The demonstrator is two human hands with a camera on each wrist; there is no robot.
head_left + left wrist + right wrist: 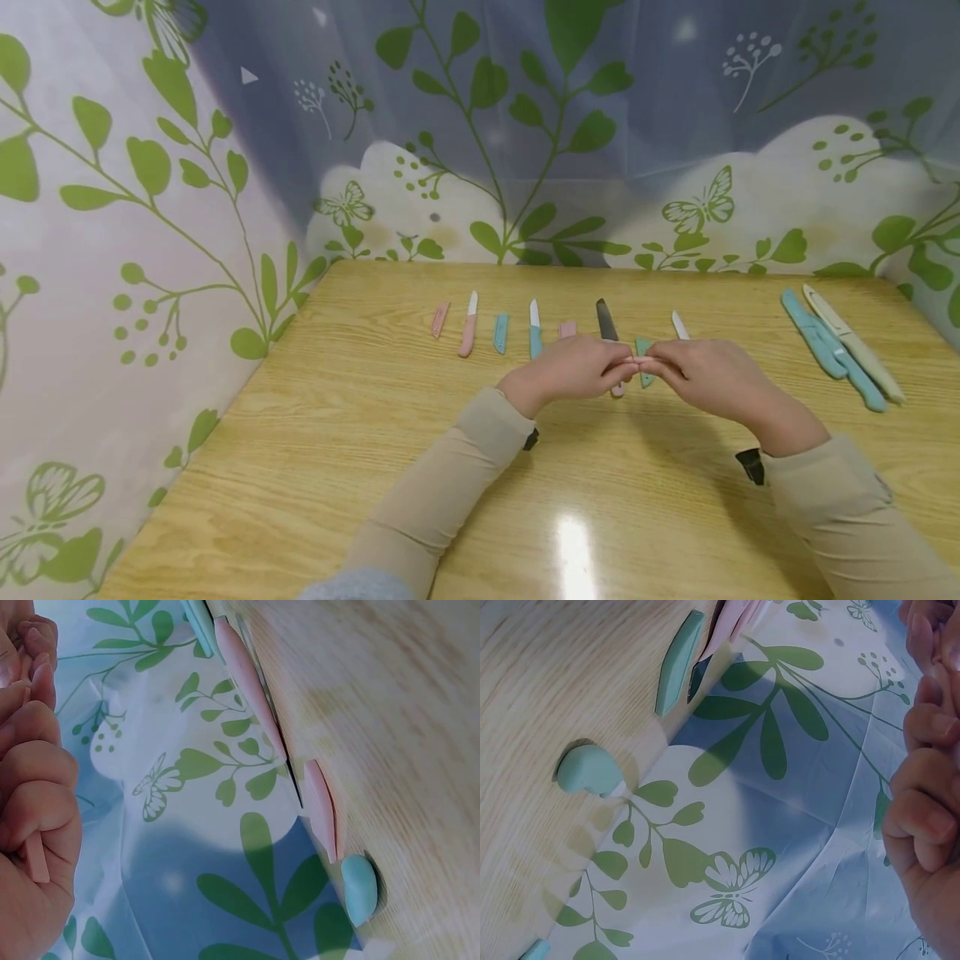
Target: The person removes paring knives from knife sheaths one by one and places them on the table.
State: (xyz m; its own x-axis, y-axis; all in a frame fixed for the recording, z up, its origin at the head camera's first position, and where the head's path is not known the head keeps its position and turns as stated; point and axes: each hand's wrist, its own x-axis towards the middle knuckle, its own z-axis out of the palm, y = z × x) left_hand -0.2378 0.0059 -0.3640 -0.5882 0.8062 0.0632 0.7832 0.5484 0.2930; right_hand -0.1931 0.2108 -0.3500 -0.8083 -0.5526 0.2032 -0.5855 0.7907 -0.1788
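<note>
Both hands meet above the row of knives in the head view. My left hand (573,367) curls round one end of a narrow pink piece (36,857), whose tip sticks out below the fingers in the left wrist view. My right hand (708,375) pinches the other end. Fingers cover most of the piece, so its kind cannot be told. Beneath the hands lie a black-bladed knife (606,321) with a pink handle and a green sheath (645,375). A white-bladed knife (679,325) lies beyond the right hand; its green handle (589,769) shows in the right wrist view.
Leftward on the wooden table (300,467) lie a pink sheath (440,320), a pink-handled knife (467,333), a blue sheath (500,333), a blue-handled knife (535,325) and another pink sheath (567,329). A blue knife (813,333) and a cream knife (855,346) lie far right. Patterned cloth (480,167) stands behind.
</note>
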